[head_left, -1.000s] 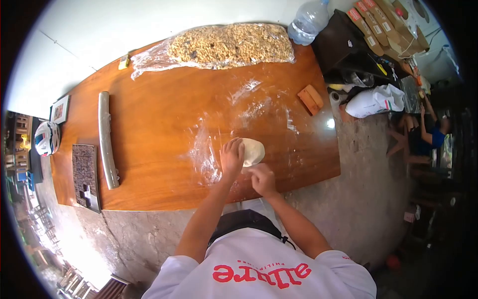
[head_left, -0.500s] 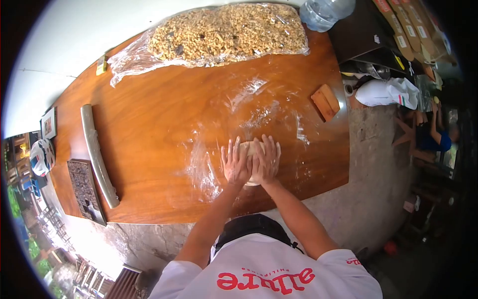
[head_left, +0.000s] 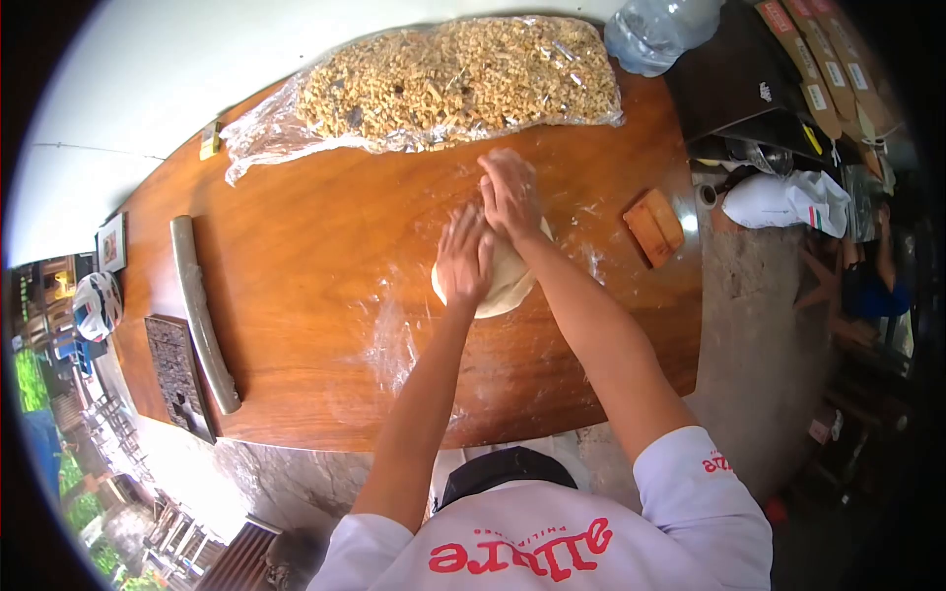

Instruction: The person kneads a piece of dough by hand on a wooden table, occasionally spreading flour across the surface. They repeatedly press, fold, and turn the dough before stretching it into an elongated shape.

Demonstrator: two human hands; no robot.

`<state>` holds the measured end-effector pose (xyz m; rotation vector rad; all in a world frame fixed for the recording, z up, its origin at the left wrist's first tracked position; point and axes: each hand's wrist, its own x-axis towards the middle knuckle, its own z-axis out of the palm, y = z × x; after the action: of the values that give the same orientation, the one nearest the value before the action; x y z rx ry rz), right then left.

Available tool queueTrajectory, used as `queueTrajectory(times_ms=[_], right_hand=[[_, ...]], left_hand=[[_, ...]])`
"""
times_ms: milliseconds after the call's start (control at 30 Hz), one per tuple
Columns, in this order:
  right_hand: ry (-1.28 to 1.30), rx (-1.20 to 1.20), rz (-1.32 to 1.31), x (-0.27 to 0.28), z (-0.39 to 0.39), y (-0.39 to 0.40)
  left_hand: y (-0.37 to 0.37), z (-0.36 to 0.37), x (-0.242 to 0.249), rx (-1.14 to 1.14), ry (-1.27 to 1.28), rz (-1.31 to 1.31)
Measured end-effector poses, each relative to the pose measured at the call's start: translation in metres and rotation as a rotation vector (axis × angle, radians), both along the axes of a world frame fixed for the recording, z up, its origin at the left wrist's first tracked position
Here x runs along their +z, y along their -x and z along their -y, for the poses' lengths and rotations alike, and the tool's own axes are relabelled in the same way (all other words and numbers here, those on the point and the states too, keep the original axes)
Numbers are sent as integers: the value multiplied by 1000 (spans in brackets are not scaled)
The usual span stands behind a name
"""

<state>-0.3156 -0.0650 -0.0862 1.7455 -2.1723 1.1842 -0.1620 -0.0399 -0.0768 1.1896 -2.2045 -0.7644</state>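
Observation:
A pale, rounded lump of dough lies on the wooden table, partly covered by my hands and right forearm. My left hand rests flat on its left side with the fingers stretched out and pointing away from me. Farther off, at the dough's far edge, is my right hand, tilted, with its fingers extended and slightly blurred. Whether the right palm touches the dough is hidden. White flour is smeared on the wood to the left of the dough.
A long clear plastic bag of small tan pieces lies along the table's far side. A grey tube and a dark carved board lie at left. On the right sits a wooden block; a clear plastic bottle stands behind.
Both hands have moved away from me across the dough, the right one farther. The dough has shifted away from the near table edge, and more of its near side shows.

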Motion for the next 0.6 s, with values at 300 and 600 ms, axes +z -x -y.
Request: queueTrajectory(times_ms=[300, 600], right_hand=[[-81, -107, 309, 41, -112, -33], [-158, 85, 96, 67, -258, -156]], left_hand=[[-61, -145, 26, 196, -306, -341], [-100, -96, 30, 185, -605, -493]])
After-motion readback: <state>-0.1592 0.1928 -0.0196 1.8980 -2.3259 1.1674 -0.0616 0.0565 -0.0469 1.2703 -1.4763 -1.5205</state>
